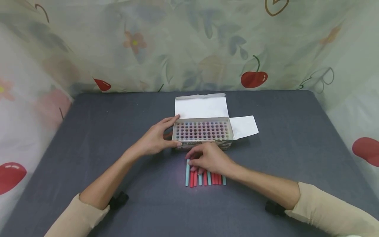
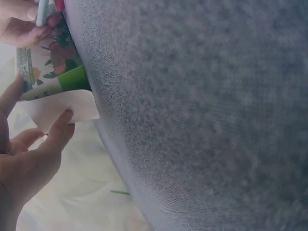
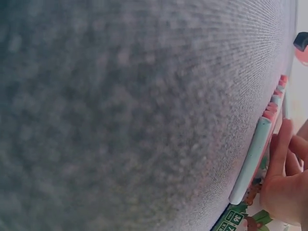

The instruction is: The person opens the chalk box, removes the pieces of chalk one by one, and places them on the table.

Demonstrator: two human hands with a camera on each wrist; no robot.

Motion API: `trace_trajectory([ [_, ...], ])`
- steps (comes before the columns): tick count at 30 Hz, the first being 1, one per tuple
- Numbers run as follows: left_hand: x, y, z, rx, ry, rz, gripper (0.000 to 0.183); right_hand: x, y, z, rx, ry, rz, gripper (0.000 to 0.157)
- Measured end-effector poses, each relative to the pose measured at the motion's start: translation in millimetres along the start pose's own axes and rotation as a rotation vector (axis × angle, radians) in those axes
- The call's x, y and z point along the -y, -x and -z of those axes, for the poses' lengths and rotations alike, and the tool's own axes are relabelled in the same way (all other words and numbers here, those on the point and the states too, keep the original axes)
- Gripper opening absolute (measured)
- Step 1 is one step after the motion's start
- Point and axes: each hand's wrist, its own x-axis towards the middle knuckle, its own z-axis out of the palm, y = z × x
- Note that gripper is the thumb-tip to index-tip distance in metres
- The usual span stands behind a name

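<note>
The carton (image 1: 204, 143), a printed chalk box with a holed grid (image 1: 202, 130) inside, stands open on the table. My left hand (image 1: 160, 136) grips its left end, thumb at the front edge and a finger at the back corner. In the left wrist view those fingers touch a white end flap (image 2: 65, 106). My right hand (image 1: 211, 158), in front of the carton, pinches a light blue chalk stick (image 1: 187, 174) at the left end of a row. Red chalk sticks (image 1: 191, 181) and other light blue chalk sticks (image 1: 224, 180) lie side by side, partly hidden under this hand.
The white lid (image 1: 201, 108) is raised behind the carton, and a side flap (image 1: 244, 126) sticks out to the right. A dark cloth covers the table (image 1: 133, 204). Patterned curtains (image 1: 189, 49) hang at the back and sides.
</note>
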Motion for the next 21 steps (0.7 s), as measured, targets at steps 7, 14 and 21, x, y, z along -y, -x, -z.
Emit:
trace_trajectory([
  [7,0.1,0.9,0.3,-0.005,0.005,-0.003,0.094,0,2,0.3,-0.007,0.090,0.022,0.012],
  [14,0.6,1.0,-0.4,-0.005,0.004,-0.012,0.093,2,5,3.6,0.010,0.153,0.077,0.014],
  [21,-0.1,1.5,-0.8,-0.015,-0.019,-0.015,0.093,11,12,14.0,0.015,0.253,0.137,0.014],
])
